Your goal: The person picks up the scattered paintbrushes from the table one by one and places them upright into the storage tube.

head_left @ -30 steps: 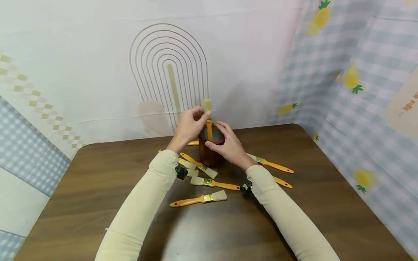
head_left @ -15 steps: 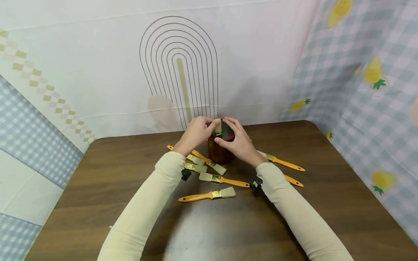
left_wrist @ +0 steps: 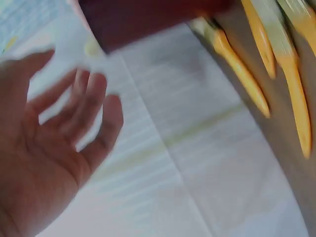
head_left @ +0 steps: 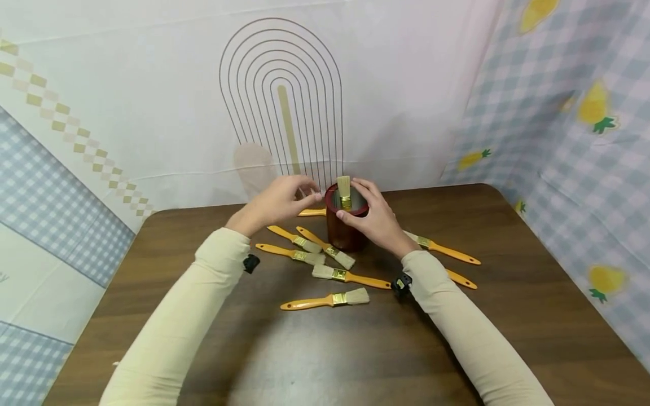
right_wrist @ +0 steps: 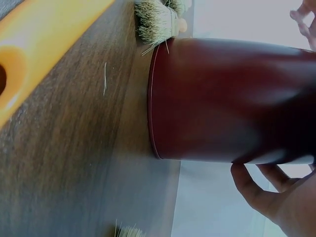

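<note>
A dark red cylindrical cup [head_left: 345,231] stands upright at the back of the table. One paintbrush [head_left: 344,189] is in it, bristles up, its handle hidden inside. My right hand [head_left: 374,217] holds the cup near its rim, thumb on the near side and fingers round the far right. Just left of the cup, my left hand [head_left: 281,200] is apart from it and holds nothing. The left wrist view shows the loosely bent fingers [left_wrist: 111,121] of that hand. Below it lie paintbrushes with orange handles, the nearest being one paintbrush [head_left: 294,238].
More paintbrushes lie around the cup: one paintbrush [head_left: 350,277] in front, another paintbrush [head_left: 325,299] nearer me, and a paintbrush [head_left: 447,250] at the right. Behind the cup, an orange handle [head_left: 312,212] shows. A cloth-covered wall [head_left: 406,84] rises at the table's back edge.
My left hand has lowered the paintbrush into the cup, let go of it and moved away left. The right hand keeps hold of the cup. The head view has shifted slightly.
</note>
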The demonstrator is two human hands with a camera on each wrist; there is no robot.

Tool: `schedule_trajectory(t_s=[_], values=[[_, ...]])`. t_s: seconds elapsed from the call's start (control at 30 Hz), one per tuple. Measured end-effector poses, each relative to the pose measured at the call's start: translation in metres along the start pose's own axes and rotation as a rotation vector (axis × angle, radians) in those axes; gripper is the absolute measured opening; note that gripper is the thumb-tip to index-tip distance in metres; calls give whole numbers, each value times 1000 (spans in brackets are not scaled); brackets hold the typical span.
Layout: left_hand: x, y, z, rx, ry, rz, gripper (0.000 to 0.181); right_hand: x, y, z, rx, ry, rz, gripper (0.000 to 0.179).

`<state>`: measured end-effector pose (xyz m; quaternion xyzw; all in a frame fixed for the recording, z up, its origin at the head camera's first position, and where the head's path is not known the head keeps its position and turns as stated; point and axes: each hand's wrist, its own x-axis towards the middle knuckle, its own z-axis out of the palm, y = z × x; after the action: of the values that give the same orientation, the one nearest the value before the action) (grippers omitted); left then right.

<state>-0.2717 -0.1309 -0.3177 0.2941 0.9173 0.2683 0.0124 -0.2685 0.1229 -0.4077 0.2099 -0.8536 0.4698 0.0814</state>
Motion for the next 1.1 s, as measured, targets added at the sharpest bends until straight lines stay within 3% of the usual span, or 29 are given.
schedule_trajectory(t_s=[0.07, 0.17, 0.37, 0.53, 0.77, 1.1], values=[[-10, -11, -6, 25, -51, 29, 26, -1, 0, 0, -2, 6, 1, 87], [-26, -31, -4, 27, -98, 20, 27, -3, 1, 1, -6, -3, 12, 88], [-53, -74, 19, 0, -194, -35, 25, -8, 2, 3, -1, -14, 29, 88], [-64, -98, 37, -22, -209, -75, 17, -5, 1, 4, 6, -7, 26, 87], [-70, -106, 59, 55, -182, -23, 11, -4, 0, 5, -3, -13, 34, 86], [-77, -104, 66, 57, -160, 1, 16, -3, -1, 5, -16, -6, 32, 86]])
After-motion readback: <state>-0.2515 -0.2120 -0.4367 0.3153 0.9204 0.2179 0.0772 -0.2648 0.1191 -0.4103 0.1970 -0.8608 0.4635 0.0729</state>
